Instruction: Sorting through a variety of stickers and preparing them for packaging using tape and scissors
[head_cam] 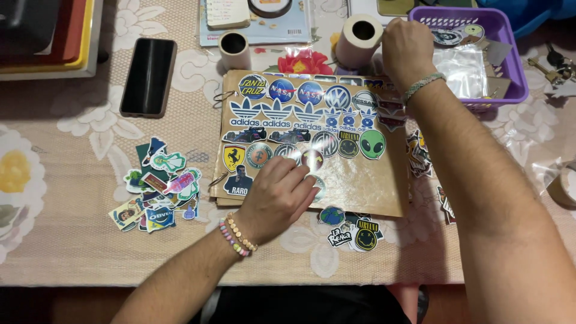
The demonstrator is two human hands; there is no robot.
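Note:
A brown ring-bound page [372,186] covered with rows of colourful stickers lies in the middle of the table. My left hand [277,198], with bead bracelets on the wrist, presses flat on the page's lower rows, fingertips on a round sticker [312,159]. My right hand [407,49] reaches to the back of the table. Its fingers are closed at the edge of a wide tape roll [359,37], right beside the purple basket [515,72]. A braided band circles that wrist.
A pile of loose stickers [161,186] lies left of the page, more [354,231] below it and at its right edge. A black phone [148,77] lies at the back left, a small roll [234,50] behind the page. Keys [558,67] sit far right.

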